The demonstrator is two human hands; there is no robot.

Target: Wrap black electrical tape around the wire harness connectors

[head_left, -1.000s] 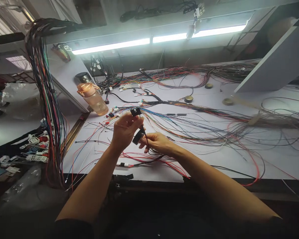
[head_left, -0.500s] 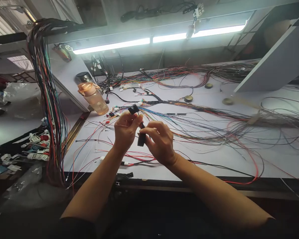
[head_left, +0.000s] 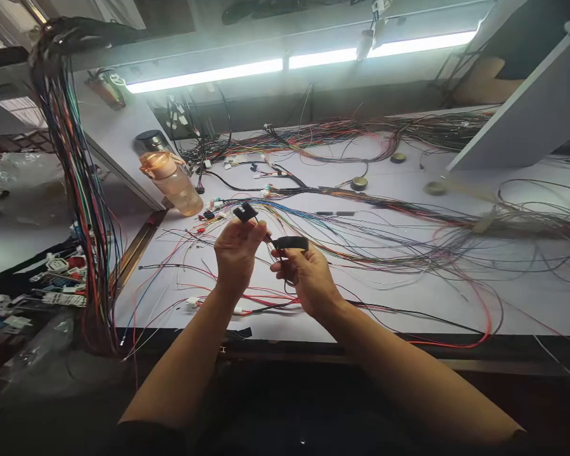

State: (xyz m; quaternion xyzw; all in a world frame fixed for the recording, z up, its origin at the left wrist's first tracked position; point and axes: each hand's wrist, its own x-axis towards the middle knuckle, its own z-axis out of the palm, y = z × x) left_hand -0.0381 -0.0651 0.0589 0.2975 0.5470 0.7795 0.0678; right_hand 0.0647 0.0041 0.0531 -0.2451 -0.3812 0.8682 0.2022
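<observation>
Between the thumb and fingers of my left hand (head_left: 237, 253) is a thin dark cable, with a black connector (head_left: 246, 213) at its upper end, just above the fingertips. My right hand (head_left: 308, 275) is closed on a roll of black tape (head_left: 292, 243), seen nearly edge-on over the fingers. The cable runs from my left fingertips toward the tape and curves down beside my right fingers. Both hands are close together above the white table (head_left: 266, 326), fingertips a short way apart.
A bottle (head_left: 175, 183) stands at the left. A thick wire bundle (head_left: 83, 209) hangs at the far left. Long harnesses (head_left: 384, 202) lie across the table, with tape rolls (head_left: 359, 183) behind. A panel (head_left: 522, 114) rises at the right.
The black tape has swung from hanging below my right fingers to lying across their top. My right hand has turned, and the connector has shifted slightly left. The camera view has moved a little.
</observation>
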